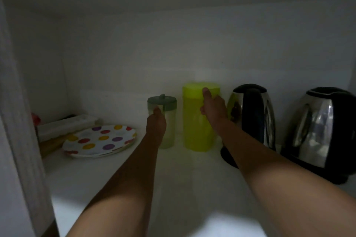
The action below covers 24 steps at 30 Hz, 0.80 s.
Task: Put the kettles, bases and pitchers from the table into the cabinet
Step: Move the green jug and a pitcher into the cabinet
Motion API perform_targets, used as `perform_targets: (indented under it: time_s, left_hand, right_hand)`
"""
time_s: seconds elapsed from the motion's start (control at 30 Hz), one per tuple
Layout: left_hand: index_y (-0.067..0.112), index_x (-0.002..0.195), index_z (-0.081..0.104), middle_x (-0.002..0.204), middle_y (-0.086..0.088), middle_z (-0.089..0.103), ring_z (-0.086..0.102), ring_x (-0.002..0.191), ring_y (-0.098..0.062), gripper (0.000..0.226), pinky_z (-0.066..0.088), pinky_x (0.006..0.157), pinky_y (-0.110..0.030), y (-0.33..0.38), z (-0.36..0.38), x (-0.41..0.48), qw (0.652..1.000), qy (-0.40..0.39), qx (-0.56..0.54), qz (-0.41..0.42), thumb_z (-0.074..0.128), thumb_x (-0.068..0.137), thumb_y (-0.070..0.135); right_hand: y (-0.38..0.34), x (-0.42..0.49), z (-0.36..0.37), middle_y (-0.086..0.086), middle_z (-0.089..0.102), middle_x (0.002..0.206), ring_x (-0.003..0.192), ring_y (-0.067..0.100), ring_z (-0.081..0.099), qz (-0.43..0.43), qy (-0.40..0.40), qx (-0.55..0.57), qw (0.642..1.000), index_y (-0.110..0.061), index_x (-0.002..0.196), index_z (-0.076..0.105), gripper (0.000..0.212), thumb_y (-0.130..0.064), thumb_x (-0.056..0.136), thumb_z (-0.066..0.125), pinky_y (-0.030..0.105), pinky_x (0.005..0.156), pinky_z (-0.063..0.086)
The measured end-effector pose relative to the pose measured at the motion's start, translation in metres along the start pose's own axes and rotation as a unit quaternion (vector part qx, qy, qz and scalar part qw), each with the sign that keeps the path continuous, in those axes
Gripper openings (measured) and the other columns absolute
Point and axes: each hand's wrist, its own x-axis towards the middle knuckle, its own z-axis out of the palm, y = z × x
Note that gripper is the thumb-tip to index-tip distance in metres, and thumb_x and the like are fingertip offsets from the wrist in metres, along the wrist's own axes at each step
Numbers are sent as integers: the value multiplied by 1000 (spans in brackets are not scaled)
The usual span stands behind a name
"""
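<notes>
Head view, dim cabinet interior. Left grip [156, 119] wrapped on the clear pitcher [163, 121] with grey-green lid, fingers hidden behind its wall, thumb up near the lid. Right grip [213, 107] pressed against the right side of the yellow-green pitcher [196, 117], thumb raised to the lid edge, fingers curled round the far side out of sight; looks like a grasp, cannot tell how firm. Both pitchers upright on the white shelf [119, 175], just beside each other, close to the back wall. Right of the yellow-green pitcher, a steel kettle [254, 113] with black handle on its black base, partly covered by the right forearm. Further right, a second steel kettle [319, 131], also seated on a base. Left on the shelf, a polka-dot plate [100, 140], tilted against a white box [65, 125] in the corner.
</notes>
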Motion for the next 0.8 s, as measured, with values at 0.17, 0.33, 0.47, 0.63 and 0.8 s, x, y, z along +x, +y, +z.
perform_targets:
  time_s: [0.17, 0.33, 0.47, 0.63, 0.8]
  left_hand:
    - [-5, 141, 42, 142, -23, 49, 48, 129, -38, 83, 36, 108, -48, -3, 2, -17, 998, -8, 32, -58, 12, 99, 60]
    - [0, 144, 41, 143, -26, 46, 46, 131, -39, 83, 35, 107, -43, -3, -3, -60, 988, 36, 137, -63, 14, 97, 64]
    - [2, 149, 27, 142, -25, 42, 43, 130, -41, 62, 36, 105, -44, -2, -16, -119, 962, 16, 272, 22, 26, 104, 44]
    - [5, 135, 43, 138, -23, 45, 45, 127, -40, 55, 38, 106, -46, 3, -51, -211, 931, 31, 353, 88, 41, 98, 46]
    - [7, 142, 38, 145, -21, 41, 39, 135, -37, 58, 30, 113, -52, -2, -117, -327, 873, 42, 450, 185, 45, 97, 44]
  right_hand:
    - [2, -4, -22, 12, 62, 109, 102, 31, 61, 20, -37, -73, 996, -5, 128, 49, 88, -80, 81, 41, 39, 85, 50]
    - [13, -43, -44, 16, 47, 144, 132, 34, 47, 21, -44, -145, 988, -3, 148, 30, 94, -72, 86, 46, 47, 105, 41]
    - [17, -98, -65, 16, 33, 157, 140, 36, 38, -28, -77, -198, 977, -9, 154, 18, 81, -58, 95, 46, 47, 110, 38]
    - [12, -186, -92, 18, 41, 150, 132, 40, 46, -97, -53, -304, 946, -23, 146, 33, 63, -56, 94, 46, 46, 105, 43]
    - [6, -303, -116, 11, 22, 160, 144, 41, 22, -114, -79, -387, 912, -32, 150, 26, 59, -54, 97, 39, 59, 113, 26]
